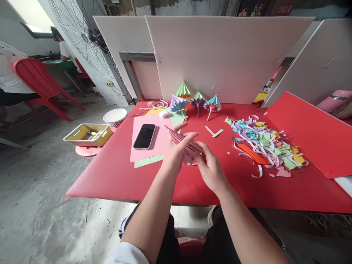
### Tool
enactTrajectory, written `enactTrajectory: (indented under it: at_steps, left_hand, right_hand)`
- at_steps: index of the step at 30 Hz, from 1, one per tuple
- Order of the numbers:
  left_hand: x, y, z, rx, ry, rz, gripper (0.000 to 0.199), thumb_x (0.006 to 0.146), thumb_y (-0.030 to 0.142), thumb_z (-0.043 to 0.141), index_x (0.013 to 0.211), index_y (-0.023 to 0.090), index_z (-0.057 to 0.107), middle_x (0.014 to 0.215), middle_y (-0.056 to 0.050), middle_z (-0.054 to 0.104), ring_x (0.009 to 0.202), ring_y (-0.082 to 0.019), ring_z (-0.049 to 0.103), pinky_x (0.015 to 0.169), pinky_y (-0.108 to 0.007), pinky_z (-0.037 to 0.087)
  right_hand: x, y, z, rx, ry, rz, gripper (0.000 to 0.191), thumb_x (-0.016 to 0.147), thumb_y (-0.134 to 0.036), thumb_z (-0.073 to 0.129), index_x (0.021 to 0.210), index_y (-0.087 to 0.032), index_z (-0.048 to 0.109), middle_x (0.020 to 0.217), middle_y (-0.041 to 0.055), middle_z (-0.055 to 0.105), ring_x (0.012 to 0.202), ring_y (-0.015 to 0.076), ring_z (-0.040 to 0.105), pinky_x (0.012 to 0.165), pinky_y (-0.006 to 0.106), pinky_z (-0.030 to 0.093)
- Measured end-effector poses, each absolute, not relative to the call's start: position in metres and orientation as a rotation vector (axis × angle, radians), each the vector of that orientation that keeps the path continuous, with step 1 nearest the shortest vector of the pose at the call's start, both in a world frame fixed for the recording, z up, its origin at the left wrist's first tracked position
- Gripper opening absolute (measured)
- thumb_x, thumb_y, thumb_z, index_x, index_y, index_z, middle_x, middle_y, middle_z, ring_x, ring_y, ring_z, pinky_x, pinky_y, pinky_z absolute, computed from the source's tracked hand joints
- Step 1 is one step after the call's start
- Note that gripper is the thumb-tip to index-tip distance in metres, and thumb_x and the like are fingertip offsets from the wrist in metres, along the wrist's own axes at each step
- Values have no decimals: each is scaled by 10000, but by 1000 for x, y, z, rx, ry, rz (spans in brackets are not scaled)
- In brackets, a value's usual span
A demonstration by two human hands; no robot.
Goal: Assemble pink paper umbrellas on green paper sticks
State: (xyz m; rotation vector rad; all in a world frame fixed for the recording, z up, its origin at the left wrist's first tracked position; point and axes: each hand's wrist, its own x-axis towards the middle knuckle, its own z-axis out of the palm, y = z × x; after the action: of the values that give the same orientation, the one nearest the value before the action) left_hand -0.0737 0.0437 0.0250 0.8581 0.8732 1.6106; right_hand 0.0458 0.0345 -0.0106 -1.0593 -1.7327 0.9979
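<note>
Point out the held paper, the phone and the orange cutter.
Held paper point(194, 147): head view, on its pleats between the two hands.
Phone point(144, 136): head view, on the middle of its dark screen.
Orange cutter point(252, 153): head view, on its handle.

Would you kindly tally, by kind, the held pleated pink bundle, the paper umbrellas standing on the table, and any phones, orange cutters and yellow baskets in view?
Pleated pink bundle: 1
Paper umbrellas: 4
Phone: 1
Orange cutter: 1
Yellow basket: 1
Total: 8
</note>
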Motion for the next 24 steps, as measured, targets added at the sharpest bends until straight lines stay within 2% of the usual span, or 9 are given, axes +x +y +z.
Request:
enactTrajectory:
  at_steps: [4, 6, 8, 10, 11, 13, 16, 19, 24]
  left_hand:
    - [-69, 46, 19, 797, 766, 1645, 228, 698, 217, 681, 898, 212, 573, 630, 21, 606, 755, -186, 651, 664, -287, 512]
    - [-69, 46, 18, 804, 711, 1685, 160, 725, 195, 646, 868, 210, 574, 558, 49, 534, 690, -147, 630, 678, -269, 507]
    - [-72, 47, 18, 807, 698, 1715, 130, 746, 201, 626, 865, 211, 573, 526, 63, 493, 605, -114, 596, 677, -259, 503]
    - [-77, 48, 19, 780, 701, 1747, 128, 755, 214, 624, 872, 210, 574, 512, 68, 479, 560, -99, 571, 675, -260, 503]
    - [-81, 48, 20, 755, 703, 1772, 136, 752, 216, 629, 877, 209, 575, 512, 70, 478, 545, -93, 560, 674, -260, 503]
    - [-89, 50, 21, 693, 696, 1833, 173, 736, 210, 648, 895, 209, 580, 523, 74, 476, 531, -82, 542, 667, -253, 502]
    - [-98, 51, 22, 616, 669, 1873, 221, 710, 206, 675, 913, 217, 588, 564, 73, 486, 527, -68, 531, 636, -228, 494]
    - [-102, 52, 22, 580, 630, 1868, 230, 706, 213, 685, 917, 223, 594, 580, 71, 489, 537, -64, 530, 619, -218, 482]
    - [-101, 52, 21, 591, 578, 1818, 317, 695, 218, 699, 992, 242, 589, 608, 68, 513, 574, -72, 539, 601, -216, 466]
  right_hand:
    - [42, 31, -10, -1096, -1778, 802, 369, 891, -380, 406, 1235, -256, 451, 1178, 84, 596, 1037, 226, 587, 775, 356, 532]
    - [41, 29, -8, -1067, -1814, 769, 404, 885, -381, 423, 1267, -251, 416, 1233, 94, 564, 1106, 239, 554, 811, 367, 521]
    - [44, 27, -5, -1062, -1839, 834, 530, 849, -426, 486, 1326, -247, 340, 1235, 109, 557, 1036, 238, 594, 764, 354, 532]
    - [50, 27, 1, -1109, -1880, 948, 654, 816, -477, 524, 1373, -252, 266, 1144, 100, 602, 887, 213, 639, 674, 323, 533]
    - [55, 28, 3, -1143, -1916, 994, 648, 818, -492, 516, 1374, -266, 273, 1070, 77, 629, 814, 193, 643, 638, 304, 523]
    - [63, 29, 7, -1200, -2004, 1021, 502, 842, -488, 477, 1302, -299, 407, 928, 27, 654, 724, 159, 627, 624, 277, 496]
    - [68, 30, 8, -1225, -2063, 915, 290, 855, -443, 475, 1042, -273, 617, 775, 6, 652, 654, 140, 604, 612, 252, 463]
    - [66, 29, 6, -1214, -2049, 796, 250, 865, -391, 465, 908, -235, 656, 684, 15, 644, 592, 137, 586, 545, 235, 430]
    - [60, 25, 9, -1219, -2070, 711, 256, 882, -335, 434, 837, -227, 662, 598, 2, 622, 510, 119, 547, 480, 222, 384]
